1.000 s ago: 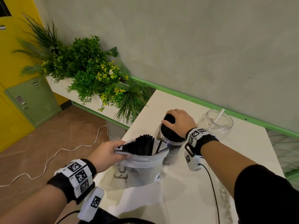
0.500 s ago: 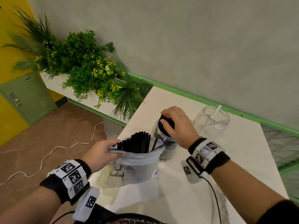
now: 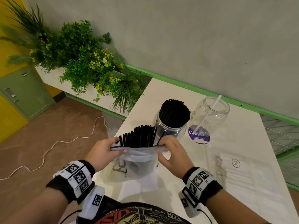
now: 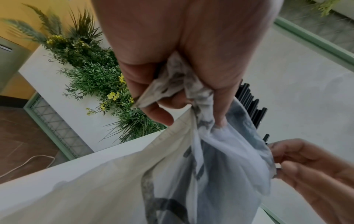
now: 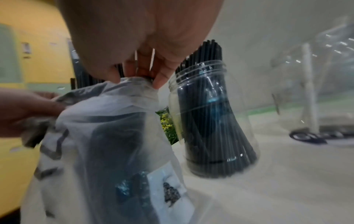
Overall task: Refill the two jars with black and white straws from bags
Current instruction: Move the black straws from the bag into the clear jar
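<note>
A translucent plastic bag (image 3: 135,164) (image 4: 226,159) (image 5: 114,136) stands on the white table (image 3: 252,143), with black straws (image 3: 139,136) sticking out of its mouth. My left hand (image 3: 105,151) (image 4: 172,84) grips the bag's left rim. My right hand (image 3: 171,151) (image 5: 141,71) pinches the right rim. Behind the bag a clear jar (image 3: 169,128) (image 5: 212,118) is packed with black straws (image 3: 174,112). To its right a second clear jar (image 3: 212,113) (image 5: 321,81) holds one white straw (image 3: 208,112).
A flat clear bag of white straws (image 3: 229,172) lies on the table at the right. A planter of green foliage (image 3: 84,62) borders the table's left end. A white cable (image 3: 48,149) runs across the brown floor. A wall stands behind the table.
My right hand has left the top of the black-straw jar and come back to pinch the bag's right rim. The left hand still holds the bag's left rim.
</note>
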